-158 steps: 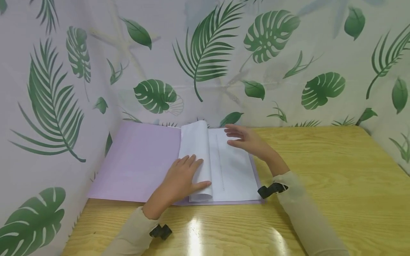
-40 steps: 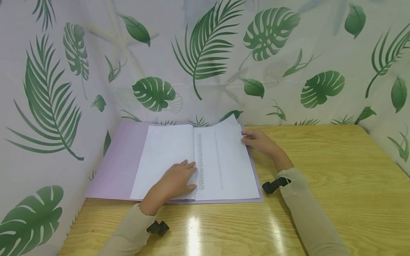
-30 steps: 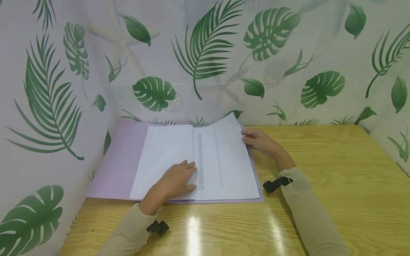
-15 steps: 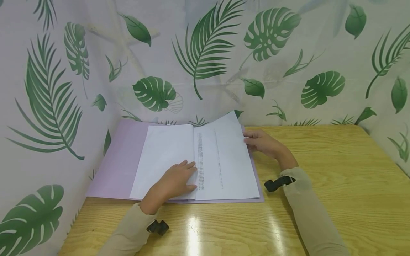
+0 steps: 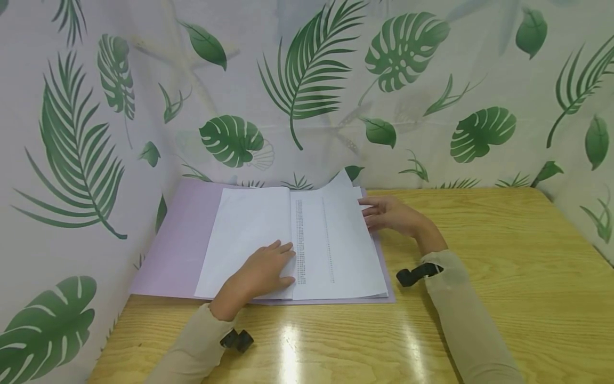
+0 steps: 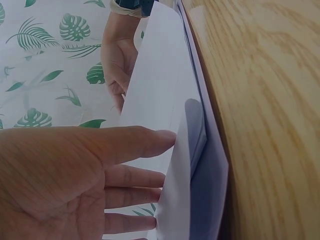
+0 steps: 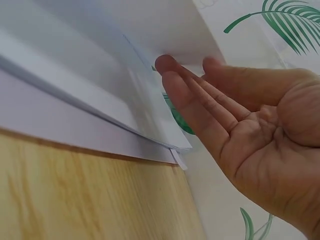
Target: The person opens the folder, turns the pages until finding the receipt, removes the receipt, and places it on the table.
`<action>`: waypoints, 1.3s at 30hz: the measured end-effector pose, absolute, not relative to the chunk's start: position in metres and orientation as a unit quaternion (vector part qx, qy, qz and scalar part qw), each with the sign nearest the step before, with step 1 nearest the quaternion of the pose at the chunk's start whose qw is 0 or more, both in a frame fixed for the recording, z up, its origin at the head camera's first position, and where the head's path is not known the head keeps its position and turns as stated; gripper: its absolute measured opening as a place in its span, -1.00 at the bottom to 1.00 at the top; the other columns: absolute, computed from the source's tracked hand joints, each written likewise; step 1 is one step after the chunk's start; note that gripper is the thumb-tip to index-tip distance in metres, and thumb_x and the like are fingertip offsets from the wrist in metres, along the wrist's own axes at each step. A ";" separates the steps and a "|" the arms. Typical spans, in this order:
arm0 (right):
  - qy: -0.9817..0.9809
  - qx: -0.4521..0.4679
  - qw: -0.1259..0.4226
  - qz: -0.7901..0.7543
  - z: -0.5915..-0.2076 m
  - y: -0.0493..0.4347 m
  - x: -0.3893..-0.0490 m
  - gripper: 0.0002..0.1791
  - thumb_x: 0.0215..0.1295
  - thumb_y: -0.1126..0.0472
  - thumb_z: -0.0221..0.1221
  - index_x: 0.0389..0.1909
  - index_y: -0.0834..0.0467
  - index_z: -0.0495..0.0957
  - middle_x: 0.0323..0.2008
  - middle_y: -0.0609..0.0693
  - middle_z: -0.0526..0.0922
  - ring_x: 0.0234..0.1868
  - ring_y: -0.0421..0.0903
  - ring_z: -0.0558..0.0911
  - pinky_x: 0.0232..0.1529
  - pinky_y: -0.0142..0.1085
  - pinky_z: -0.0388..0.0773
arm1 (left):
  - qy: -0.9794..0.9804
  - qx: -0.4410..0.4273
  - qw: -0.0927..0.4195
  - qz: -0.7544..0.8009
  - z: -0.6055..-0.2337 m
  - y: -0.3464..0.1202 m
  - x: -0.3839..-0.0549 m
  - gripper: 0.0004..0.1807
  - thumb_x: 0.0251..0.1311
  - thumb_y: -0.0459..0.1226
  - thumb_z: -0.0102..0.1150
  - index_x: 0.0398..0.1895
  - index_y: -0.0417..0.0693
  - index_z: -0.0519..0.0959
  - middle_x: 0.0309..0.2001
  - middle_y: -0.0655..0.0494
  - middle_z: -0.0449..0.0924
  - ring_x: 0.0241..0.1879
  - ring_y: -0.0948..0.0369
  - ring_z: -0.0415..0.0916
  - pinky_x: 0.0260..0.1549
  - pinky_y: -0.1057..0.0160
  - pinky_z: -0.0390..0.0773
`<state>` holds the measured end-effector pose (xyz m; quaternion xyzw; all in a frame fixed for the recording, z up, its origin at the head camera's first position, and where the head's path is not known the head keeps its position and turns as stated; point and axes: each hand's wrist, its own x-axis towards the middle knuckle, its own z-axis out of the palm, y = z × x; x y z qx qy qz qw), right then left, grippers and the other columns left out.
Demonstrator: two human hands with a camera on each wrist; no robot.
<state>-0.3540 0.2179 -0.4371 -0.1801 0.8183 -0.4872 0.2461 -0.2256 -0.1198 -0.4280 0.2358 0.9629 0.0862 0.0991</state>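
A lilac folder (image 5: 179,240) lies spread on the table with bound white sheets in it. Turned pages (image 5: 247,218) cover part of its left side. My left hand (image 5: 261,269) rests near the fold, fingers extended on the paper, beside a printed column. In the left wrist view the left thumb and fingertips touch a bent page (image 6: 179,175). On the right, the top sheet (image 5: 350,240) has its far corner raised and curled. My right hand (image 5: 393,216) is at that sheet's right edge; in the right wrist view its nearly straight fingers (image 7: 195,110) reach under the lifted sheet (image 7: 165,25).
The wooden table (image 5: 503,256) extends to the right and in front of the folder. A leaf-patterned cloth (image 5: 307,96) hangs directly behind it and along the left side. Black wrist mounts (image 5: 414,274) sit at both sleeves.
Over about five seconds, the curled pages have come down flat on the left, and the right hand has reached the top sheet's edge. Since half a second ago, its raised corner has dipped slightly left.
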 end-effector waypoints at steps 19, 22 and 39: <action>0.812 -0.226 0.250 -0.477 -0.446 0.197 -0.351 -0.29 0.33 0.24 0.29 0.48 0.23 0.31 0.34 0.22 0.52 0.33 0.17 0.53 0.32 -0.01 0.56 | 0.961 0.239 0.104 0.089 -0.428 -0.121 -0.227 -0.33 0.29 -0.09 0.35 0.38 -0.23 0.46 0.48 -0.09 0.37 0.52 -0.15 0.22 0.52 -0.10 0.24; 0.805 -0.238 0.245 -0.486 -0.447 0.194 -0.350 -0.47 0.34 0.28 0.26 0.32 0.25 0.44 0.22 0.15 0.58 0.21 0.04 0.52 0.23 -0.14 0.56 | 0.961 0.241 0.104 0.090 -0.428 -0.122 -0.227 -0.33 0.29 -0.09 0.35 0.38 -0.24 0.46 0.48 -0.10 0.37 0.52 -0.15 0.22 0.52 -0.10 0.24; 0.797 -0.261 0.203 -0.505 -0.442 0.160 -0.340 -0.43 0.36 0.25 0.27 0.34 0.28 0.40 0.29 0.22 0.53 0.30 0.08 0.47 0.35 0.00 0.46 | 0.959 0.240 0.107 0.101 -0.427 -0.124 -0.227 -0.32 0.29 -0.10 0.35 0.39 -0.24 0.45 0.47 -0.12 0.37 0.53 -0.15 0.21 0.51 -0.12 0.24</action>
